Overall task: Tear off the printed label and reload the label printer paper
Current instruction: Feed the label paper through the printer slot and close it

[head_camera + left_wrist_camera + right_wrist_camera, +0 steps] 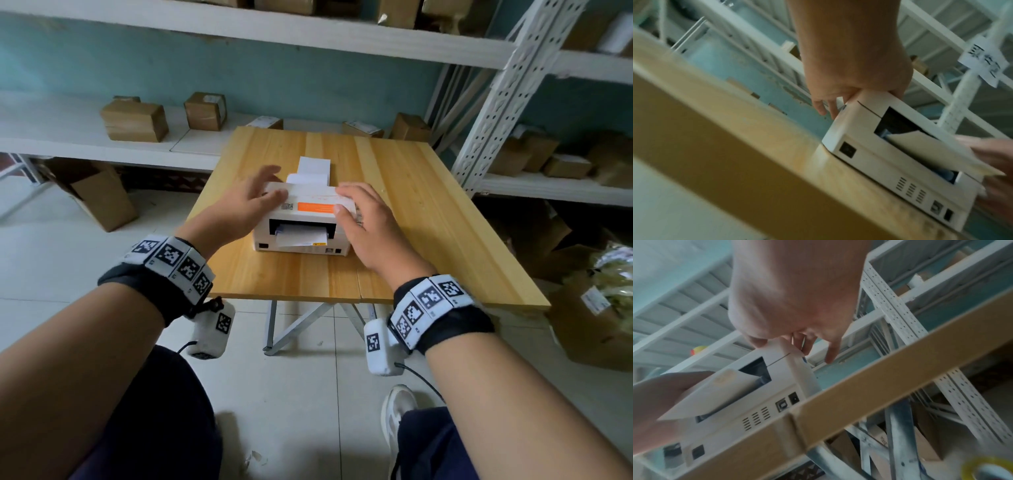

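Note:
A white label printer [301, 219] with an orange sticker on its lid stands mid-table on the wooden table [428, 222]. A printed label [301, 238] sticks out of its front slot, and a white fan-fold paper stack [313, 169] lies behind it. My left hand [270, 186] holds the printer's left upper edge, thumb on the lid and fingers down the side. My right hand [346, 202] holds the right upper edge the same way. In the left wrist view, the left hand [859, 100] wraps the printer [869, 146] corner above the label [931, 149]. The right hand [793, 348] grips the printer [781, 381] beside a blue side latch, with the label [715, 394] below.
White shelves with cardboard boxes [135, 120] run behind the table and on the right. A perforated shelf upright [507, 96] stands close to the table's far right corner. An open box [102, 198] sits on the floor at left. A yellow tape roll [982, 467] lies below the table.

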The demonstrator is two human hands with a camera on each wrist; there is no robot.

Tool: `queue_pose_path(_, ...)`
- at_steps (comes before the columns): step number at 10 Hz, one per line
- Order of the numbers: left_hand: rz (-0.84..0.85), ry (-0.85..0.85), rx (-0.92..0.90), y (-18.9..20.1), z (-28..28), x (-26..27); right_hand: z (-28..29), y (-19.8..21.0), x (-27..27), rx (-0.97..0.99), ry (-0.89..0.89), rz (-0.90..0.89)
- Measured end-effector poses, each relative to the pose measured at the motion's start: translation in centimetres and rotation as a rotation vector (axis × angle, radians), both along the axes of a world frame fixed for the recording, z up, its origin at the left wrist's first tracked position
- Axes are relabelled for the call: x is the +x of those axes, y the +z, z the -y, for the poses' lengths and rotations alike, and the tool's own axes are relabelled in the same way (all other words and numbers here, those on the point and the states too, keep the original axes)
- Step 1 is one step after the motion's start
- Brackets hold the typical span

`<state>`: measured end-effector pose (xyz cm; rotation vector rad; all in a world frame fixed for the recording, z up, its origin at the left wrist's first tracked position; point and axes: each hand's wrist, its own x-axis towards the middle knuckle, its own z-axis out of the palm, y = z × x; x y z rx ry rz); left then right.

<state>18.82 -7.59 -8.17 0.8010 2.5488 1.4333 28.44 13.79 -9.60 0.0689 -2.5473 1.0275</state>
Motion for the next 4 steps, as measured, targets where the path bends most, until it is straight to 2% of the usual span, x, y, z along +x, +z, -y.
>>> queue_pose_path(1,-0.272,0.038,-0.454,1.1,0.3,0.2,0.3,0.9,0.0,-0.019,-0.03,0.033)
queue_pose_path(2,-0.415,0.032,-0.596,2.3,0.2,0.7,0.9,2.3,0.3,0.161,-0.049,0.125)
queue_pose_path(3,-0.285,-0.04,-0.601,2.8,0.7,1.3,1.4,5.0,1.8,0.53,-0.093,0.318)
queue_pose_path(4,0.011,-0.055,-0.395,3.2,2.0,1.6,1.0,6.9,2.5,0.512,-0.109,0.443)
